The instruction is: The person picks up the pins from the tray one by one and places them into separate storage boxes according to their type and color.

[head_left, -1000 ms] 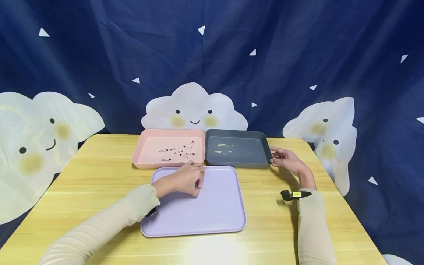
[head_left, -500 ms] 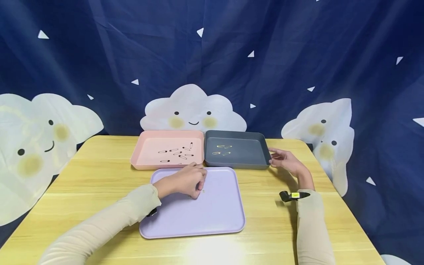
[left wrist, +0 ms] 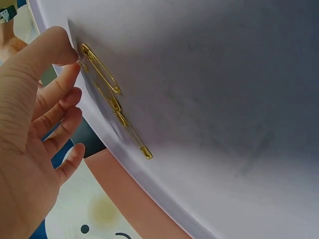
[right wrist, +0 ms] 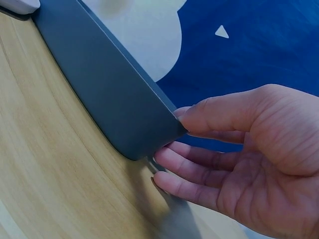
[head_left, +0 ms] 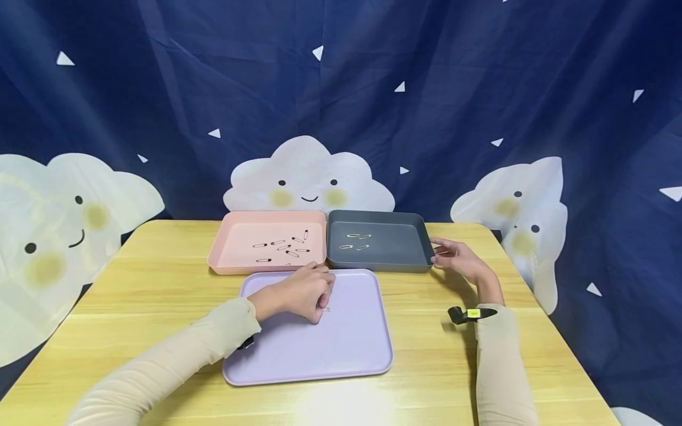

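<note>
My left hand [head_left: 308, 291] is over the lilac tray [head_left: 346, 349], its thumb and index fingertip pinching the end of a gold safety pin [left wrist: 83, 65]. Beside those fingertips more gold safety pins [left wrist: 133, 135] lie on the tray, mostly hidden by the hand in the head view. My right hand [head_left: 462, 260] touches the outside corner of the dark grey tray [head_left: 396, 264] with loosely extended fingers. Several gold safety pins [head_left: 346, 247] lie inside that tray. The pink tray [head_left: 234, 231] next to it holds several black safety pins [head_left: 292, 253].
The pink and grey trays stand side by side at the back of the wooden table [head_left: 431, 349], just behind the lilac tray. A blue curtain [head_left: 426, 47] with white clouds hangs behind the table. A black wrist strap [head_left: 471, 315] is on the right sleeve.
My left hand has shifted slightly toward the near right over the lilac tray, with its fingertips together. My right hand stays at the grey tray's corner. The head view has shifted a little.
</note>
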The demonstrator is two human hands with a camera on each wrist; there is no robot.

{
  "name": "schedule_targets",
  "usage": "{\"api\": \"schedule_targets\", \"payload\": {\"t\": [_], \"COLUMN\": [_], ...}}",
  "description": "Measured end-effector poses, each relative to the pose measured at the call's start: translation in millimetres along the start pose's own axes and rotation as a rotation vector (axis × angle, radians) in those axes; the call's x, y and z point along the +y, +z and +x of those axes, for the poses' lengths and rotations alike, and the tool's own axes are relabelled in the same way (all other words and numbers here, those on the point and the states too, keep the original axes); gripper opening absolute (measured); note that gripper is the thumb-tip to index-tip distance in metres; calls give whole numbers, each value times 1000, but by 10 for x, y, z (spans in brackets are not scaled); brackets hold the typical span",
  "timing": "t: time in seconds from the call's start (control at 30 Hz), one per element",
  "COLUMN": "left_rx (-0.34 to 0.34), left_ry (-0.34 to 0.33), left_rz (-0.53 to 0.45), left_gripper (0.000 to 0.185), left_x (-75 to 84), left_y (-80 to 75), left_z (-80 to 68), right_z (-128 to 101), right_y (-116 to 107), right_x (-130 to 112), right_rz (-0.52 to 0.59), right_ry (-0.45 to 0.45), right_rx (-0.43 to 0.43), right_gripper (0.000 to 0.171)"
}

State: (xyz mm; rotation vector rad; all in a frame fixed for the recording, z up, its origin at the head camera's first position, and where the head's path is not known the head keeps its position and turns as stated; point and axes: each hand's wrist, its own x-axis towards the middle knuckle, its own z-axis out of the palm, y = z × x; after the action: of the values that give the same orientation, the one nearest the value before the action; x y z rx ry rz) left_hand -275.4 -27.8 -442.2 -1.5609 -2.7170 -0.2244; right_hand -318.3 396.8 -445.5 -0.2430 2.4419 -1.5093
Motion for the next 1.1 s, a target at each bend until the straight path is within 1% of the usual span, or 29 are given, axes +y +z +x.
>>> {"api": "schedule_targets", "payload": {"t": [0.3, 0.5, 0.67, 0.77, 0.83, 0.9, 1.0, 1.1], "left_rx": [43, 72, 80, 87, 105, 121, 153, 169], "left_ry": [14, 27, 28, 17, 9, -11, -42, -75], "left_rz": [45, 85, 119, 123, 122, 118, 108, 91], "left_gripper": [17, 14, 10, 6, 7, 8, 9, 8], "left_x": [8, -23, -83, -110, -132, -156, -196, -230], "left_y": [-27, -88, -189, -293, -361, -419, -476, -520], "left_z": [42, 130, 259, 349, 415, 488, 597, 699], "right_z": [0, 11, 17, 19, 18, 16, 12, 11], "right_y": [-10, -15, -17, -18, -23, -28, -29, -19], "right_x": [15, 29, 34, 34, 34, 35, 34, 32], "right_rz": [20, 18, 20, 28, 28, 29, 26, 31], "right_ry": [2, 1, 2, 1, 3, 6, 10, 5], "right_rx": [0, -1, 3, -1, -2, -4, -3, -3], "right_gripper": [67, 67, 67, 67, 67, 68, 68, 68]}}
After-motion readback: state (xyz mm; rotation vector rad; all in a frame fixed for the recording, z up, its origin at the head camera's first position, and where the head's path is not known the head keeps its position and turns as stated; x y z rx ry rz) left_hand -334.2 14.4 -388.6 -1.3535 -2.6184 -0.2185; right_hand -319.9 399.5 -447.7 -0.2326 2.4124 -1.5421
